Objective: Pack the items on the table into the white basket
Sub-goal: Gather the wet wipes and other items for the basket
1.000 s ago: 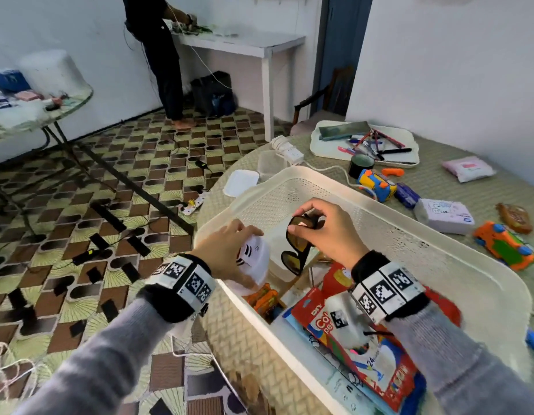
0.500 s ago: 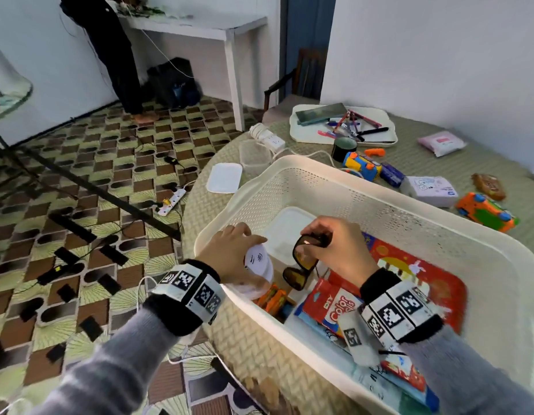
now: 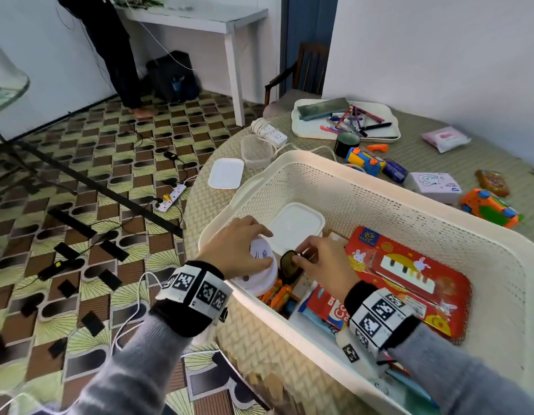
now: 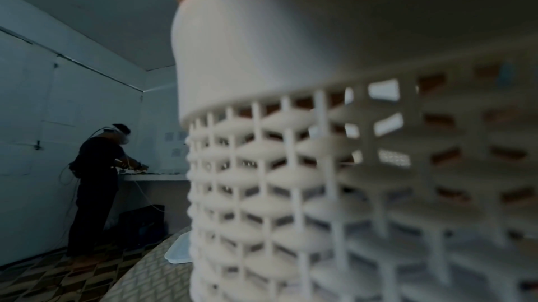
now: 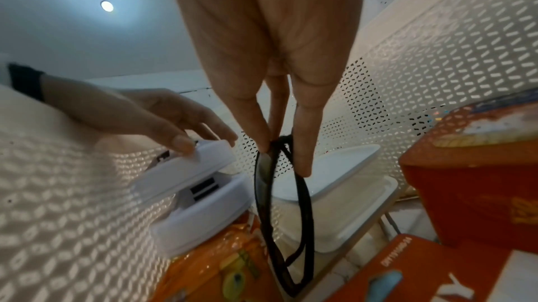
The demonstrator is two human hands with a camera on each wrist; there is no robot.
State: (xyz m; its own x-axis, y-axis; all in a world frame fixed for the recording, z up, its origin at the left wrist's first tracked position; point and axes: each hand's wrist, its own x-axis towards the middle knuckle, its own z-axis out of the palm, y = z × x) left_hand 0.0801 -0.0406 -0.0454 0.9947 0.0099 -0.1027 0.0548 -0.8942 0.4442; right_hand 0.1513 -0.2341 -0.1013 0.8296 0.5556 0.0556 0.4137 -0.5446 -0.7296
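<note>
The white basket (image 3: 328, 163) stands on the woven table; its lattice wall (image 4: 291, 169) fills the left wrist view. At its near left corner my left hand (image 3: 259, 250) grips a round white device (image 3: 261, 272) from above, over orange packets (image 3: 276, 295). My right hand (image 3: 298, 256) pinches dark sunglasses (image 3: 288, 266) by their top; they hang upright between the device and a white lidded box (image 3: 292, 226). In the right wrist view the fingers (image 5: 302, 146) hold the sunglasses (image 5: 262, 192) beside the device (image 5: 189, 182). A red toy-piano pack (image 3: 409, 274) lies in the basket.
Beyond the basket lie a blue-yellow toy (image 3: 364, 160), an orange toy car (image 3: 487, 208), a tissue pack (image 3: 433, 184), a pink pack (image 3: 445, 139), a black cup (image 3: 346, 142) and a tray (image 3: 301, 131) of pens. A clear tub (image 3: 255, 148), a lid (image 3: 225, 173) and a power strip (image 3: 268, 131) sit left.
Both hands have sunk lower into the basket's near left corner. The sunglasses dropped from rim height to hang beside the white device, which now sits down on the orange packets.
</note>
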